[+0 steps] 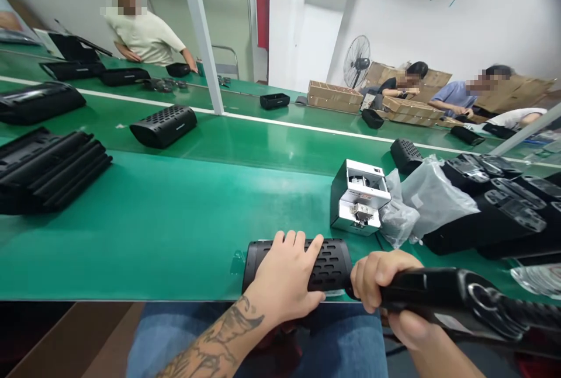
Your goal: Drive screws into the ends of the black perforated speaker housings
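A black slotted housing (331, 264) lies at the front edge of the green table (175, 220). My left hand (287, 276) rests on top of it with the fingers spread, pressing it from above. In my right hand (385, 278) is a black power tool (429, 293), its body and cable stretching to the right. The tool's front end is at the housing's right end; its tip is hidden. Just beyond the housing stands a small white and black machine (362, 197).
Plastic bags (433, 197) and stacked black housings (486, 220) are on the right. More black parts (48, 167) lie at the left. Housings sit on the belt (254, 138) behind, past a white post (201, 33). Several people sit across the line.
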Demonstrator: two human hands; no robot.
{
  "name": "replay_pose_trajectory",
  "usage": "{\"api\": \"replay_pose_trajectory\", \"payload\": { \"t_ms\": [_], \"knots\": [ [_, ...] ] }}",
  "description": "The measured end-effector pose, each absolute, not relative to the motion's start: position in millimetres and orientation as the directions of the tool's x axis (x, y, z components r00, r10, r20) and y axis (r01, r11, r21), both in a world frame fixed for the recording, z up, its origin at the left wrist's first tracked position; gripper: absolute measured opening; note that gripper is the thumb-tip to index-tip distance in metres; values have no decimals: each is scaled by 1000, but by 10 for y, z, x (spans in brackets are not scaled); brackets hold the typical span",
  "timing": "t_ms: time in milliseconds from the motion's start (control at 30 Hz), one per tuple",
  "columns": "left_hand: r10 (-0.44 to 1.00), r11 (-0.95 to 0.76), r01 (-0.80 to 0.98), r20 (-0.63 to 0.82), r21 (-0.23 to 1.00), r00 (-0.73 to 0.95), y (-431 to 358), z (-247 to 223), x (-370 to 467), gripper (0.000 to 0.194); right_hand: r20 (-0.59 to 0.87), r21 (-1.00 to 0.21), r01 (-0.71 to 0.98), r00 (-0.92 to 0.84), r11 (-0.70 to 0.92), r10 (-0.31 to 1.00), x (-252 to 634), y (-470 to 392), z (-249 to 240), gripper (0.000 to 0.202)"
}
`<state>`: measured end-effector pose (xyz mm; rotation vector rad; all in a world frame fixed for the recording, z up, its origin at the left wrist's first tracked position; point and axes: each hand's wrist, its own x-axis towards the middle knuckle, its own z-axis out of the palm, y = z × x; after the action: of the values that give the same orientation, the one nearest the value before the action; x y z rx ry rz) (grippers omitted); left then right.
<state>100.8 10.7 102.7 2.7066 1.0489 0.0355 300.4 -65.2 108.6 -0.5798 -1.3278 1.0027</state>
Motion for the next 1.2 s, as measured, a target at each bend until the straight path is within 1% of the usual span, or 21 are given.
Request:
{"api": "replay_pose_trajectory", "payload": {
  "t_ms": [100,200,267,300,333,400,467,500,633,733,867,933,967,1033,1067,1100,1133,1200],
  "knots": [
    [673,-709,668,-70,225,737,103,1026,1003,101,497,-842,-255,-18,476,868,2982,-672,1126,48],
    [673,-714,668,-54,209,737,109,995,1000,101,489,-844,-246,14,477,872,3018,-648,1361,48],
    [676,-714,669,-47,204,735,108,975,1016,101,514,-817,-246,99,522,852,3111,-542,1576,47],
    [679,-712,672,-46,204,733,103,968,1033,100,545,-789,-225,173,572,820,3180,-453,1670,45],
    [683,-707,676,-46,205,729,94,965,1056,100,577,-764,-166,258,623,775,3260,-343,1742,42],
    [694,-697,688,-50,201,718,68,968,1109,101,607,-741,41,468,670,643,3431,-84,1794,32],
    [703,-688,699,-60,193,709,42,977,1145,105,607,-747,165,564,644,560,3584,171,1723,23],
    [703,-686,701,-68,195,708,34,983,1144,107,604,-756,200,583,624,544,3644,276,1653,21],
    [660,-715,650,-59,256,749,52,998,965,113,578,-798,242,566,552,588,3752,464,1330,24],
    [650,-729,638,-39,250,759,98,997,746,112,552,-820,227,551,525,626,3725,419,1232,23],
    [656,-721,650,-67,241,752,123,1002,623,108,527,-835,197,560,514,639,3629,255,1373,18],
    [656,-718,650,-70,250,751,118,1015,635,105,549,-811,191,576,553,606,3564,91,1504,18],
    [656,-717,649,-68,253,751,116,1022,646,103,574,-788,170,552,591,606,3520,-23,1572,21],
    [658,-716,648,-62,258,751,117,1032,663,101,607,-763,65,412,643,679,3395,-304,1701,30],
    [658,-716,647,-59,261,751,121,1034,666,100,611,-767,-6,301,642,732,3309,-455,1757,35],
    [658,-715,647,-55,264,751,125,1034,666,100,562,-811,-52,212,583,800,3209,-600,1803,36],
    [658,-716,645,-50,267,751,130,1033,663,100,458,-874,-64,221,482,861,3099,-726,1838,38],
    [656,-719,641,-43,267,754,135,1027,657,102,412,-897,-68,224,436,883,2877,-890,1870,32]
  ]
}}
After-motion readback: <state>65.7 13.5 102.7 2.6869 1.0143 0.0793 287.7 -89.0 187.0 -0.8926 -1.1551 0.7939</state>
